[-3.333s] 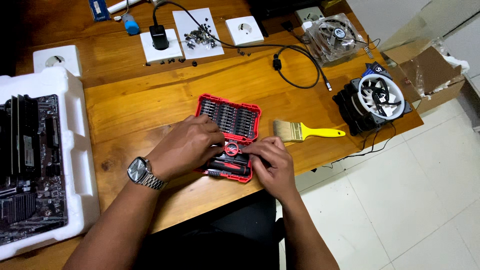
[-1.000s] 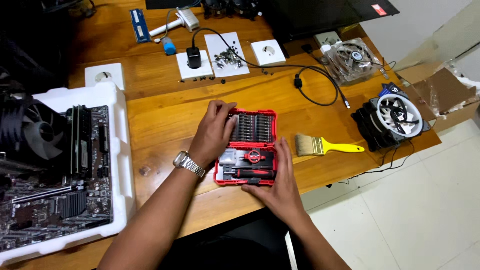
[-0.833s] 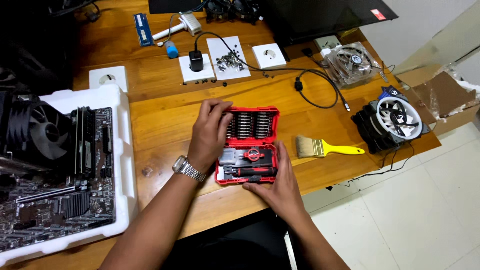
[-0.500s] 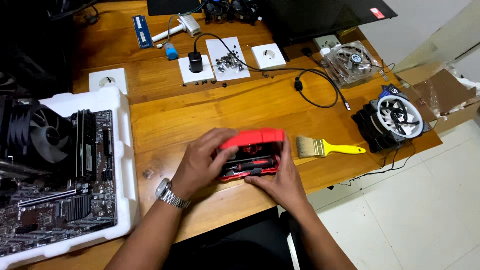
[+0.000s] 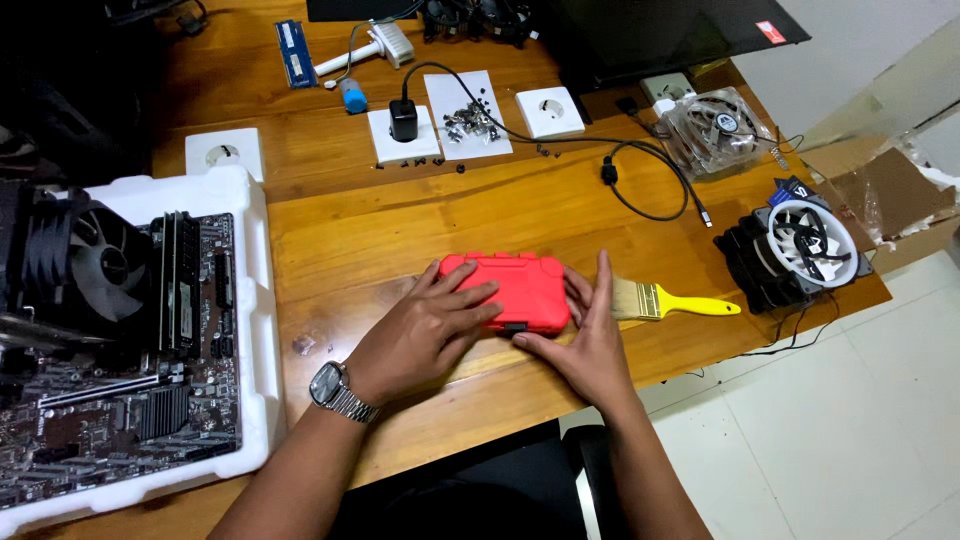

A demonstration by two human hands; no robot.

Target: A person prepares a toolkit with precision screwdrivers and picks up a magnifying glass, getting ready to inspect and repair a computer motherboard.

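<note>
Head view: both hands rest on a red plastic case (image 5: 508, 290) that lies flat near the front edge of the bench (image 5: 380, 215), lid down. The left hand (image 5: 425, 335) lies spread over the case's left part, fingers flat on the lid and not clenched. The right hand (image 5: 590, 345) cups the right end, thumb by the dark latch at the front. Judging from this, the lid is down, but whether the latch has caught is hard to tell, since it shows only as a small dark tab. Just right of the case lies a yellow-handled paintbrush (image 5: 665, 301). At the left edge a motherboard (image 5: 120, 360) sits in a white foam tray (image 5: 255, 330).
</note>
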